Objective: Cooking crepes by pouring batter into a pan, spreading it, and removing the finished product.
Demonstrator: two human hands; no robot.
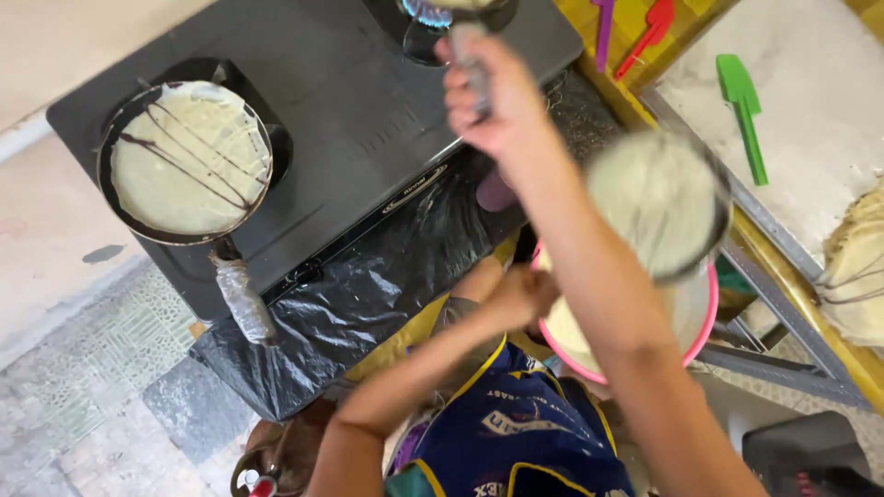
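From your head camera, your right hand [488, 97] is clenched around a wrapped pan handle [470, 55] that reaches up to the far burner [425, 13], where a blue flame shows at the top edge of the frame. Your right forearm crosses the middle of the view and hides part of what lies under it. Beside that forearm, a blurred round pan [658, 204] coated in pale batter hangs tilted above the pink-rimmed batter bowl [707, 317]; the blur keeps you from telling which hand carries it. Your left hand [520, 294] is down at the near rim of that bowl, fingers curled, but you cannot tell whether they grip anything.

On the left half of the black stove [359, 110] sits a second pan [187, 158], its crepe crossed by dark drizzle lines, its foil-wrapped handle [242, 296] pointing toward you past the stove's front edge. The stove top between the two burners is bare. A black plastic sheet [368, 294] hangs over the front edge below the stove.

To the right, a yellow-edged table [810, 110] carries a green spatula [744, 115]; a red spatula [649, 32] and a purple one [603, 32] lie on the yellow strip, well apart from your hands. Folded crepes [856, 267] are stacked at the right edge. Patterned tile floor [64, 368] lies lower left.
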